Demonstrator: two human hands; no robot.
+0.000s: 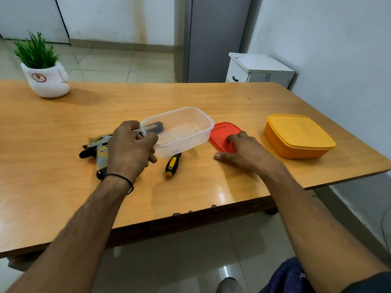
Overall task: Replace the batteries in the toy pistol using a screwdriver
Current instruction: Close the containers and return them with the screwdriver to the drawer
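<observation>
First, nearest the table edge: black-and-yellow-handled screwdriver, lying loose and untouched, its far end meeting the tub's near wall.

Just left: camouflage-patterned toy pistol with black grip, flat on the orange wooden table, partly beneath the left hand.

Left hand: fingers curled at the near-left corner of the clear rectangular plastic tub; whether they grip its rim or some small item cannot be told.

Right hand: fingers spread flat on the red plastic lid, thumb on the table, holding nothing.

Tub contents: one dark rectangular block, identity unclear.

Step, as judged: fetching parts from the tub. Steady the tub by its wall, lift the block straight out, leave the lid aside, avoid nudging the pistol.

Beyond, right: yellow lidded plastic box, closed.

Far left: white pot with green grass-like plant.

Writing: printed strip beside the left knuckles and a round badge on the pot, both illegible.
</observation>
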